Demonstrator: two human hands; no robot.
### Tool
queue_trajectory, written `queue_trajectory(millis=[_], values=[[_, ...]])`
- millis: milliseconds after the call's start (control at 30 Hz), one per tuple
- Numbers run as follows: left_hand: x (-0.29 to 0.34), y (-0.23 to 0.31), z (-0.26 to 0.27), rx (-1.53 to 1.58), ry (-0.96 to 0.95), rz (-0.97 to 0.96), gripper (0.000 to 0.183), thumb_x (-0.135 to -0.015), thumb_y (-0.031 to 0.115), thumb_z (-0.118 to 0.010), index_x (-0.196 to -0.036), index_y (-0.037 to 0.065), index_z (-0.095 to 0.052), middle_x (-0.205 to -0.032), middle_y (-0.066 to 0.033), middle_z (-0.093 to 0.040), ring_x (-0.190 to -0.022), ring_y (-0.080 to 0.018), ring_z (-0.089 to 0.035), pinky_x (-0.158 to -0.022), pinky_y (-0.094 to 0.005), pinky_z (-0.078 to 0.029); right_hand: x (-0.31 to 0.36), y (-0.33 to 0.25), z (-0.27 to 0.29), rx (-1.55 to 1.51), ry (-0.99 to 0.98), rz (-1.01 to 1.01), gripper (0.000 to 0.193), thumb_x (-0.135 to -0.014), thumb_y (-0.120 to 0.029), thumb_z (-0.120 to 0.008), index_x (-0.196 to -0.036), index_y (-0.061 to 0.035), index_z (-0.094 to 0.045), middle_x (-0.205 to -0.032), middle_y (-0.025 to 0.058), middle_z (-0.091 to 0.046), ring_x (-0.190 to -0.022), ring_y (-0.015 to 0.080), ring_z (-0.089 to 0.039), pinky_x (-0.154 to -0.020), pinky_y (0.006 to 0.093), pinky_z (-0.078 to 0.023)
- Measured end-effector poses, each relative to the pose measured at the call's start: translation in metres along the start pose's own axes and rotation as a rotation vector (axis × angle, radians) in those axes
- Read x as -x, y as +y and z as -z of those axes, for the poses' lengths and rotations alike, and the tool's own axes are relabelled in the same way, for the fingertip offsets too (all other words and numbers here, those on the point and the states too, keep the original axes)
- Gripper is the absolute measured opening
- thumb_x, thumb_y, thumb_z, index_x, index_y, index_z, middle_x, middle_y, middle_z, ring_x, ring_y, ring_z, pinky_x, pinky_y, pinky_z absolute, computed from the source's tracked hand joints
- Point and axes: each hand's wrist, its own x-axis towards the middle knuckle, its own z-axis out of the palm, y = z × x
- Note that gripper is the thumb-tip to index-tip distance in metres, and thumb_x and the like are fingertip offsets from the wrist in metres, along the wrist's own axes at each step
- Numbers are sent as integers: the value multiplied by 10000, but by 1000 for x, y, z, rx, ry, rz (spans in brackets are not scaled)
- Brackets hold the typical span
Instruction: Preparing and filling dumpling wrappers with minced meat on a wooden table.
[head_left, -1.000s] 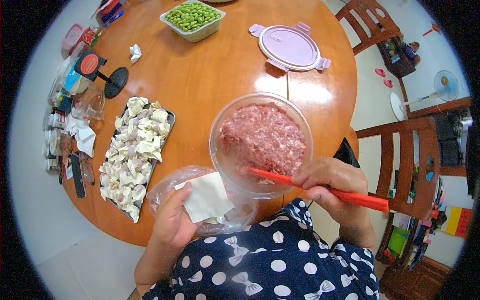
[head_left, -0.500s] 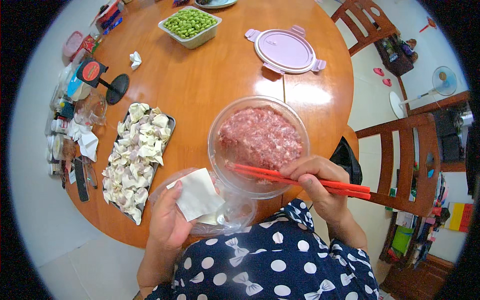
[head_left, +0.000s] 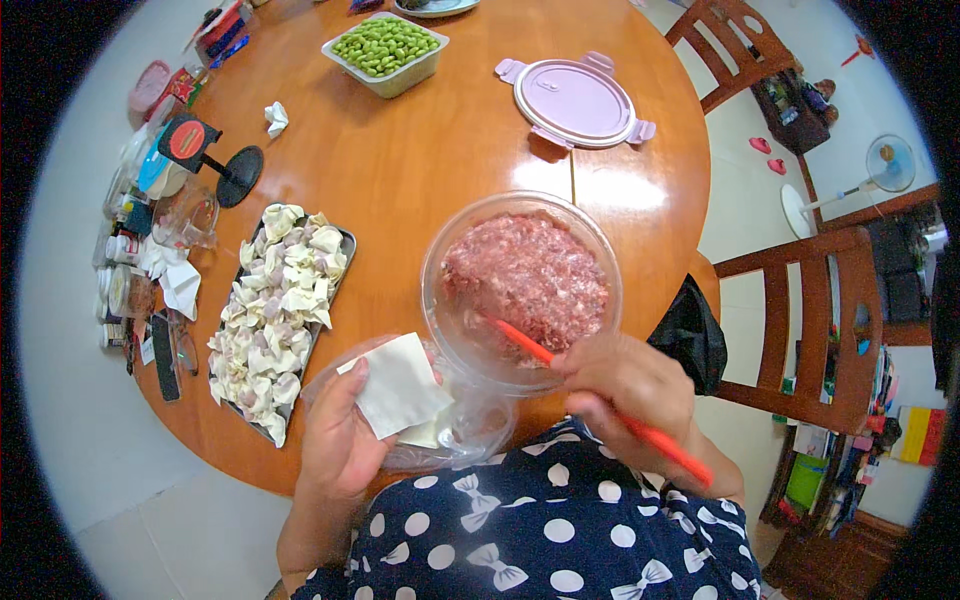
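Red chopsticks [head_left: 670, 453], head view: swung steeper vs a moment ago, tips now by near-left edge of the mince [head_left: 530, 270] in the clear bowl [head_left: 452, 338], so R hand [head_left: 635, 388] is prob. working at the meat. R fingers clenched round sticks; L hand [head_left: 338, 432] pinches a square wrapper [head_left: 398, 390], thumb on top, no filling on it, just left of bowl, above plastic bag [head_left: 485, 432]. Dark tray [head_left: 347, 256], left: heaped w/ dough parcels [head_left: 275, 320]. Plastic tub [head_left: 408, 78], far side: full of green beans [head_left: 385, 45].
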Motion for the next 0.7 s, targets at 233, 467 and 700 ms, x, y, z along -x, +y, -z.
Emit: queue_trajectory(millis=[233, 467, 700], values=[[-2, 1, 2, -14, -46, -8, 423, -968, 184, -462, -1286, -95, -453, -1229, -247, -575, -1124, -374, -589, -1006, -504, -449, 3, 10, -5, -111, 122, -223, 112, -893, -61, -595, -867, 37, -644, -912, 153, -698, -851, 247, -677, -781, 335, -534], [-1, 0, 2, -59, -18, -12, 447, -969, 234, -457, -1334, -24, -436, -1224, -221, -581, -1109, -340, -594, -987, -487, -461, 7, 19, -11, -360, 295, -373, 105, -897, -40, -596, -884, 21, -679, -914, 129, -697, -838, 210, -668, -783, 317, -523], [2, 3, -13, -1, 12, -11, 415, -991, 179, -389, -1315, -78, -432, -1280, -224, -550, -1189, -332, -553, -1044, -490, -419, 15, 20, -6, -659, 446, -379, 159, -921, -83, -563, -885, 27, -672, -922, 168, -686, -870, 266, -667, -815, 391, -531]])
